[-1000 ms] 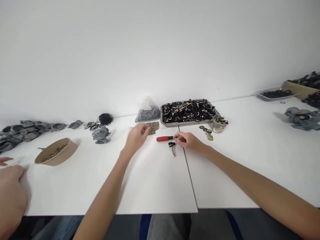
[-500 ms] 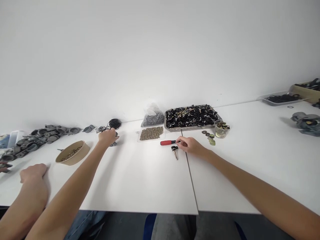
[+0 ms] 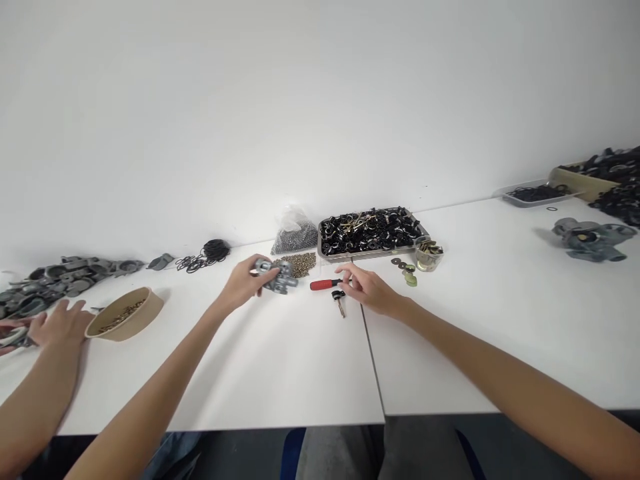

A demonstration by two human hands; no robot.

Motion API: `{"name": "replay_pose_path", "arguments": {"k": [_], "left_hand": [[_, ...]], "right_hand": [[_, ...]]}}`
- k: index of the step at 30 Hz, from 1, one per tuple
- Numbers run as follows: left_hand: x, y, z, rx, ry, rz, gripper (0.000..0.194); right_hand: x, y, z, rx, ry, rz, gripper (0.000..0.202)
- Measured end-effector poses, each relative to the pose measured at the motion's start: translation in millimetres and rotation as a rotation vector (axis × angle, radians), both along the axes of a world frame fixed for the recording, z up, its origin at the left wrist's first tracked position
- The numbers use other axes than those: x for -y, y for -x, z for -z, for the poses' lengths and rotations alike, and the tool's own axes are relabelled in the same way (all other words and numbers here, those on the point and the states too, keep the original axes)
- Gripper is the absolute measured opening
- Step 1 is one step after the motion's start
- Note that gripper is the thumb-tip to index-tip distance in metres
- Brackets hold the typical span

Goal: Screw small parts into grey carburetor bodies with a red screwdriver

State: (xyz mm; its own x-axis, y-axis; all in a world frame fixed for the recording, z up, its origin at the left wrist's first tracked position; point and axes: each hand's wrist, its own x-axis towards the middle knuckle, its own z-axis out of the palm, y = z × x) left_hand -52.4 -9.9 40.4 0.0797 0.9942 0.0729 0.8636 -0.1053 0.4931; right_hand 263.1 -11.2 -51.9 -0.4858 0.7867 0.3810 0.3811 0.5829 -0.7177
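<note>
My left hand (image 3: 246, 283) grips a grey part (image 3: 281, 277) with round openings, held just in front of the small brass pieces (image 3: 304, 264). My right hand (image 3: 364, 287) is over the table seam, its fingers apart and nothing held in them. Beside its fingertips lies a screwdriver with a red handle (image 3: 321, 285), its dark end partly hidden by the fingers. Just below the screwdriver is a black-headed key (image 3: 339, 303).
A metal tray (image 3: 370, 255) of black parts stands behind, with a plastic cup (image 3: 428, 256) and discs (image 3: 411, 275) beside it. Left are a bowl (image 3: 131, 327), grey parts (image 3: 65, 277) and another person's hand (image 3: 61, 323). A grey assembly (image 3: 593, 239) lies right.
My left hand has come rightward from near the black rings, bringing the grey part into view. The fingers of my right hand have opened. The view has shifted slightly right.
</note>
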Motion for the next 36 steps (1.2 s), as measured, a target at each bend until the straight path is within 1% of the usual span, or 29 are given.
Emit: {"name": "replay_pose_path", "arguments": {"k": [1, 2, 3, 5, 6, 9, 10, 12, 13, 14, 16, 18, 19, 22, 24, 26, 28, 30, 33, 36], "left_hand": [[6.4, -15.3, 1.2, 0.191, 0.069, 0.109, 0.051], [12.1, -29.8, 2.7, 0.325, 0.119, 0.187, 0.05], [16.8, -43.3, 4.2, 0.418, 0.159, 0.256, 0.049], [22.4, -65.3, 6.8, 0.515, 0.236, 0.365, 0.045], [23.1, -73.4, 7.7, 0.54, 0.268, 0.412, 0.043], [17.6, -85.8, 8.7, 0.597, 0.328, 0.515, 0.039], [14.1, -86.6, 8.9, 0.614, 0.344, 0.542, 0.041], [6.7, -85.4, 10.5, 0.645, 0.369, 0.591, 0.053], [3.5, -84.3, 12.3, 0.635, 0.361, 0.589, 0.058], [1.0, -83.4, 15.0, 0.604, 0.328, 0.558, 0.058], [-1.1, -84.0, 23.4, 0.499, 0.212, 0.426, 0.048], [0.5, -88.8, 34.8, 0.39, 0.115, 0.301, 0.04], [2.3, -92.7, 41.1, 0.354, 0.095, 0.281, 0.036], [8.1, -107.0, 58.3, 0.281, 0.079, 0.307, 0.026], [9.8, -115.2, 66.3, 0.259, 0.062, 0.312, 0.022], [8.9, -119.6, 70.2, 0.264, 0.053, 0.301, 0.018], [6.0, -119.1, 70.2, 0.295, 0.059, 0.28, 0.017], [2.4, -114.1, 66.8, 0.352, 0.075, 0.24, 0.021], [-1.8, -103.0, 59.0, 0.485, 0.06, 0.116, 0.028], [-2.1, -95.9, 55.6, 0.633, -0.039, -0.04, 0.032]], "right_hand": [[4.2, 1.4, -4.5, -0.017, 0.007, -0.032, 0.039], [8.6, 2.6, -9.4, -0.036, 0.019, -0.069, 0.044], [12.9, 3.5, -14.4, -0.05, 0.034, -0.108, 0.05], [20.3, 4.1, -23.7, -0.037, 0.057, -0.17, 0.058], [22.9, 4.0, -27.4, -0.015, 0.051, -0.184, 0.057], [25.0, 2.2, -32.6, 0.014, -0.024, -0.175, 0.043], [24.0, 1.4, -32.4, -0.013, -0.051, -0.156, 0.039], [20.3, -0.7, -30.8, -0.083, -0.096, -0.105, 0.035], [17.8, -2.1, -30.0, -0.114, -0.118, -0.066, 0.033], [15.2, -4.0, -29.5, -0.142, -0.147, -0.011, 0.031], [9.8, -9.0, -29.9, -0.183, -0.204, 0.124, 0.029], [4.8, -15.1, -31.8, -0.212, -0.25, 0.254, 0.027], [2.6, -18.1, -32.9, -0.216, -0.272, 0.305, 0.027], [-2.4, -25.4, -35.2, -0.193, -0.322, 0.394, 0.026], [-3.9, -27.6, -35.4, -0.153, -0.343, 0.4, 0.026], [-3.9, -27.3, -34.9, -0.099, -0.355, 0.364, 0.026], [-2.4, -25.3, -34.1, -0.035, -0.355, 0.309, 0.024], [-0.3, -22.2, -32.9, 0.038, -0.348, 0.26, 0.023], [3.3, -16.3, -29.7, 0.132, -0.351, 0.241, 0.025], [7.6, -8.7, -24.8, 0.183, -0.341, 0.264, 0.028]]}}
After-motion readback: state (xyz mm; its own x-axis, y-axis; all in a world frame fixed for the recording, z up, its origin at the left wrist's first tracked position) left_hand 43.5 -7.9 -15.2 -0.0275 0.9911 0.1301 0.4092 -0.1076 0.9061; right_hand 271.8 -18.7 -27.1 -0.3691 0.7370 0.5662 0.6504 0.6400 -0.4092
